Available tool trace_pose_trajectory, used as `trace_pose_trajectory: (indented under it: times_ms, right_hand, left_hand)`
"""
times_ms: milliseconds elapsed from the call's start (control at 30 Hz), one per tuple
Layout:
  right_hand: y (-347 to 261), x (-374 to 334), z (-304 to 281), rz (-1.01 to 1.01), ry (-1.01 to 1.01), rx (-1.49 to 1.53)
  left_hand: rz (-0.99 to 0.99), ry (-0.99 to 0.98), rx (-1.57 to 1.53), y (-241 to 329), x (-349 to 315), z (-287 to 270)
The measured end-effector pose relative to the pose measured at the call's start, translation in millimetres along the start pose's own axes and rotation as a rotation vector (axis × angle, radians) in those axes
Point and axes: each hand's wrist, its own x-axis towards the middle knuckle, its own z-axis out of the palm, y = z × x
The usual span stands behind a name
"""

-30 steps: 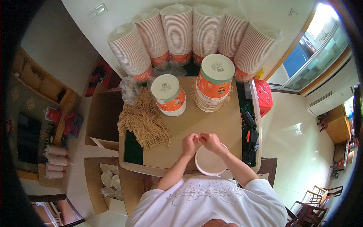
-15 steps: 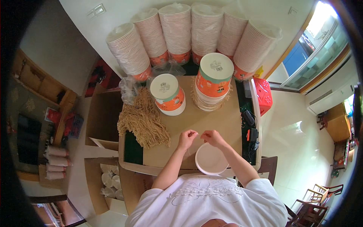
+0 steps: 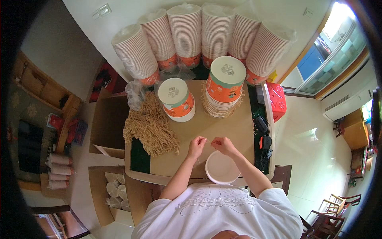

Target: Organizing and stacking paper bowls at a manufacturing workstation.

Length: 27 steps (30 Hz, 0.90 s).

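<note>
Over the near part of the table my left hand [image 3: 196, 147] is closed in a pinch, and a faint thin string [image 3: 199, 160] hangs below it. Close by on the right, my right hand [image 3: 224, 145] is also pinched, fingertips facing the left ones; what it holds is too small to make out. Just below my right hand, a white paper bucket [image 3: 223, 167] stands mouth up by the table edge. A tan bundle of strings [image 3: 151, 127] lies to the left. Beyond my hands are an upside-down orange and green bucket [image 3: 178, 104] and a taller inverted bucket stack [image 3: 225, 85] with strings around its lower part.
Several tall plastic-wrapped bucket stacks [image 3: 184, 36] line the wall behind the table. Cardboard [image 3: 207, 127] covers the tabletop. Black chargers with cables [image 3: 263, 133] lie along the right edge, beside a red stool [image 3: 276, 101]. Open cardboard boxes [image 3: 101, 187] stand on the floor at left.
My left hand's fingertips have shifted very slightly, still pinched near the right ones. The bucket and everything else keep their places.
</note>
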Motion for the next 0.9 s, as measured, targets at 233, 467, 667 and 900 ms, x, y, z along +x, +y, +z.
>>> trace_pose_trajectory:
  times_ms: [233,467,667,900]
  right_hand:
    - [-3,-1,-1,0.016,0.03,-0.061]
    - [-4,-2,0,0.014,0.037,-0.041]
    - [-2,-2,2,-0.012,0.043,-0.044]
    - [1,0,2,0.009,0.028,-0.069]
  left_hand:
    - [0.008,-0.041,0.042,0,-1,3]
    - [0.06,-0.051,0.134,-15,1,4]
    - [0.103,-0.039,0.255,-16,0,7]
    - [0.032,-0.08,0.369,-3,0,8]
